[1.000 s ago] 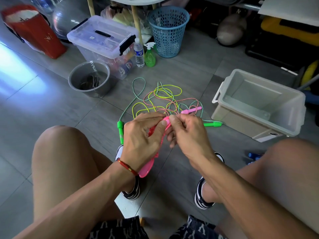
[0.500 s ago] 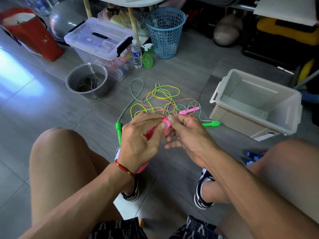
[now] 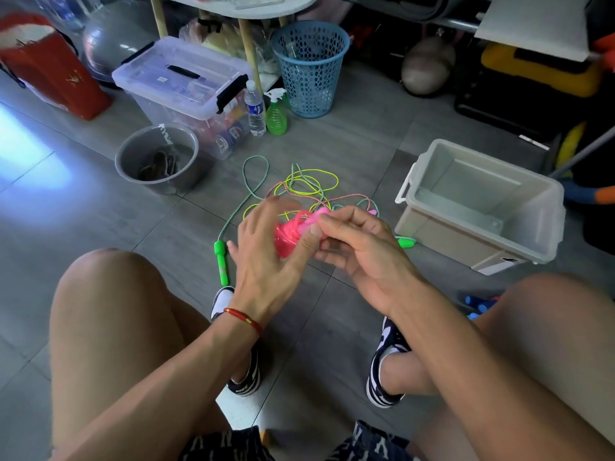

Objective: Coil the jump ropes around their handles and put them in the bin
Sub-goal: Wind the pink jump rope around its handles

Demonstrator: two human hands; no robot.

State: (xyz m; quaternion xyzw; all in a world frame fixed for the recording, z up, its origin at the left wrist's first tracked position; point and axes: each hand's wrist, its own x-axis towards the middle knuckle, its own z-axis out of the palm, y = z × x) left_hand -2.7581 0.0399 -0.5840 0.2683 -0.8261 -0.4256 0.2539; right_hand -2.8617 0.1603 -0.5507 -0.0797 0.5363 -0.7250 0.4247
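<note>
Two hands meet over the floor, both on the pink jump rope point(image 3: 289, 235). Left hand point(image 3: 266, 257) is blurred, thumb pressed on the coiled bundle, other fingers spread w/ loops round them, I think. Right hand point(image 3: 356, 247) pinches the pink handle end btwn thumb & fingers. Behind them a tangle of ropes point(image 3: 299, 191) lies on the tiles, green handle point(image 3: 221, 262) just left of the left hand, another green handle point(image 3: 406, 242) poking out right. Bin point(image 3: 482, 207) sits on the floor to the right, near the tangle.
</note>
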